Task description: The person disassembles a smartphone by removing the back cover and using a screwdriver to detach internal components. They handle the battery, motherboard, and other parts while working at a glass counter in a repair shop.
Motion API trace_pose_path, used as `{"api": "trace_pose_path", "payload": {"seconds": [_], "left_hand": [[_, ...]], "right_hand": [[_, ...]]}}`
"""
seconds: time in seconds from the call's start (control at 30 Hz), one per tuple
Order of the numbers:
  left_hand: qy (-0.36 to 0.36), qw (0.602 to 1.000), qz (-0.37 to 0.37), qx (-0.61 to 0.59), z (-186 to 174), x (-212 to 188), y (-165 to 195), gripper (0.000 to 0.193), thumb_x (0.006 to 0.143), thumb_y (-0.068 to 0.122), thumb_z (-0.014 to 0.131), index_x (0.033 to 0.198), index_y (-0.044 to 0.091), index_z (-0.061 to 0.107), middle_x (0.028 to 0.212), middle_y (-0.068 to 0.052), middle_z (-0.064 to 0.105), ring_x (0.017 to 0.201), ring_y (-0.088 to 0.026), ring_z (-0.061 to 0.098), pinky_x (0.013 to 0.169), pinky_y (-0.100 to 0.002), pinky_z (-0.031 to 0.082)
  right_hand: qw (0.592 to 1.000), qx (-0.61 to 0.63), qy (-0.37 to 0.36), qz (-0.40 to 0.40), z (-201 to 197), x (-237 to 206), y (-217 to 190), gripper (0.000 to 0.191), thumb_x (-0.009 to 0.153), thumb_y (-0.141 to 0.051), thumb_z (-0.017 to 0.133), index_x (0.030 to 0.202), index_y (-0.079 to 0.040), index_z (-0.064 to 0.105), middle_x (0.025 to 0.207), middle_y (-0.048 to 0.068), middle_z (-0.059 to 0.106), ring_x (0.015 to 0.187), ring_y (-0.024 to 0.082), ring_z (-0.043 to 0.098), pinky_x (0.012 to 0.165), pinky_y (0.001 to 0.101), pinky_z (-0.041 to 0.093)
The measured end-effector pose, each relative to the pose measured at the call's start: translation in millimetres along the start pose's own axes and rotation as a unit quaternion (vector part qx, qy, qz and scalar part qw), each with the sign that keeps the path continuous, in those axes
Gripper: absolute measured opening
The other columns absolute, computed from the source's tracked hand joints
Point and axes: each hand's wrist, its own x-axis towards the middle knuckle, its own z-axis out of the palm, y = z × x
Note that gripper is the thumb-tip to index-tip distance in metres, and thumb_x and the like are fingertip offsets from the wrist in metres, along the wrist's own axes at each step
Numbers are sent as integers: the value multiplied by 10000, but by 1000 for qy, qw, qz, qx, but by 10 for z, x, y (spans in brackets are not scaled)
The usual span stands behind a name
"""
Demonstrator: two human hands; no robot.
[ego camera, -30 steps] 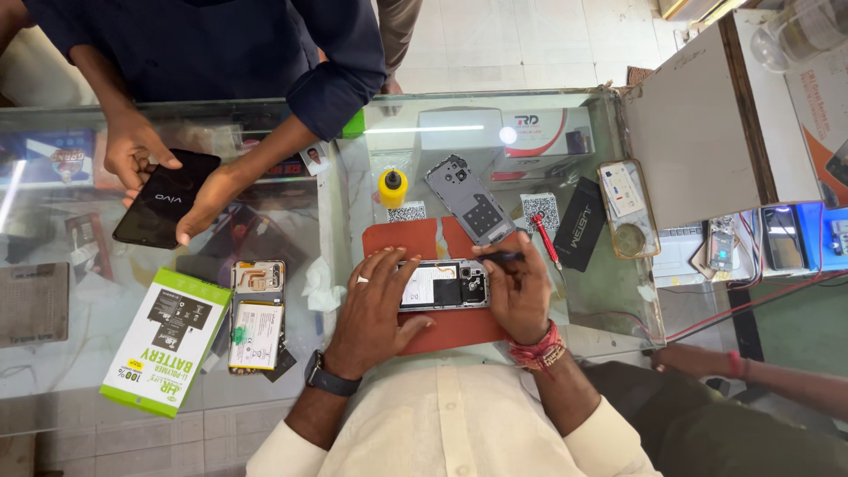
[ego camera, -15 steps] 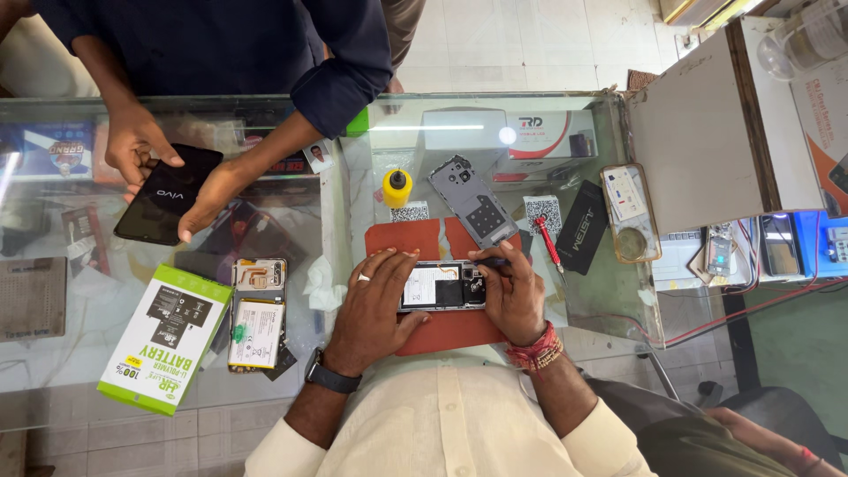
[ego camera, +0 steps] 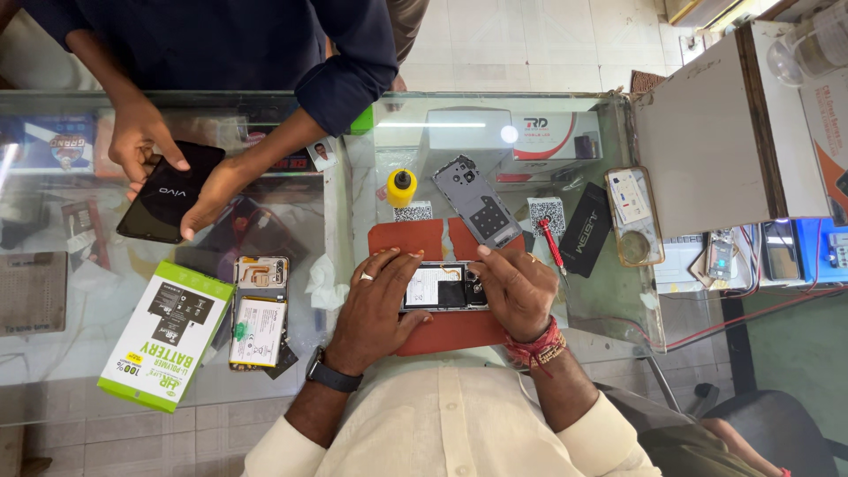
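Two hands: both rest on one opened phone [ego camera: 444,287], which lies back-up on a red mat [ego camera: 415,238] right before the person.
Left hand [ego camera: 378,305]: laid flat along the phone's left end, fingers spread and pressing down; this grip pins rather than lifts, apparently to keep the body from sliding.
Right hand [ego camera: 515,290]: curled over the phone's right end, fingertips bent in at the camera corner; whether they pinch a small part or tool I cannot tell.
Phone: its cover is off, the white battery and dark boards showing between the two hands.
Back cover [ego camera: 477,201]: grey, lying just beyond the phone, partly on the mat, likely set aside within reach.
Screwdriver [ego camera: 551,242]: red handle, just beside the right hand, free.
Yellow bottle [ego camera: 401,187]: upright past the mat, well apart from both hands.
Second phone [ego camera: 260,312]: opened, with a loose battery on it, left of the left hand; a green-and-white box [ego camera: 163,334] lies beside it.
Other person: across the surface, in a dark sleeve, holding a black phone [ego camera: 170,192] in both hands.
Clear case [ego camera: 633,216]: far right, next to a black pouch [ego camera: 586,229].
Surface [ego camera: 609,309]: a glass display counter, with boxed goods visible beneath.
Room: pale tiled floor beyond; a white cabinet [ego camera: 720,146] and cables to the right.
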Motion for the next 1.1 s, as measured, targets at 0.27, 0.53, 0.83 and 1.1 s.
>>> {"api": "trace_pose_path", "payload": {"seconds": [0.27, 0.53, 0.83, 1.1], "left_hand": [[0, 1000, -2, -6, -36, 7, -39, 890, 695, 327, 864, 1451, 53, 482, 1408, -128, 583, 1354, -347, 476, 1161, -524, 311], [-3, 1000, -1, -17, -49, 11, -72, 892, 671, 318, 873, 1436, 61, 493, 1391, -127, 588, 1328, -353, 485, 1159, -528, 311], [-10, 1000, -6, -19, -84, -4, -60, 892, 680, 309, 874, 1443, 65, 484, 1395, -130, 589, 1331, -348, 482, 1165, -525, 300], [2, 1000, 6, -16, -57, -49, -77, 895, 687, 304, 876, 1453, 63, 480, 1380, -132, 592, 1326, -341, 495, 1172, -524, 303]], "right_hand": [[998, 52, -24, 13, 35, 70, -46, 379, 921, 81, 724, 1277, -29, 657, 874, 89, 723, 773, 194, 747, 663, 314, 575], [991, 73, -110, -7, 25, 25, -8, 498, 854, 162, 549, 1320, -8, 583, 1159, 206, 763, 760, 218, 710, 692, 354, 572], [999, 44, -4, 23, 87, 48, -4, 397, 850, 64, 775, 1217, -64, 695, 931, 112, 661, 750, 193, 653, 646, 303, 503], [997, 79, -14, 17, 29, -6, 2, 345, 922, 104, 666, 1236, -37, 679, 1010, 148, 719, 787, 181, 705, 678, 275, 561]]}}
